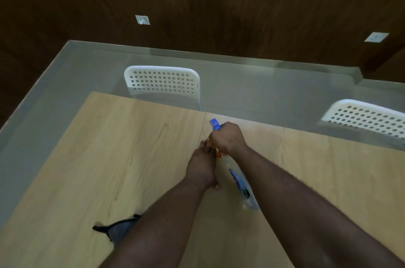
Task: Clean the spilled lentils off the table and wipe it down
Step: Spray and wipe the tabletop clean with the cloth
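Blue-capped clear plastic spray bottle (237,177) slants over the pale wooden surface (109,147), nozzle far, base near; our right hand (228,138) grips its head, our left hand (201,167) steadies its neck. Grey cloth (119,231) lies near-left.

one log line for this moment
right hand: grips spray bottle head | left hand: on bottle | cloth: on table

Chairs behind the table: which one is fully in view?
The left white chair, beyond the table's far edge: its whole perforated backrest shows. The right one is cut off by the frame edge.
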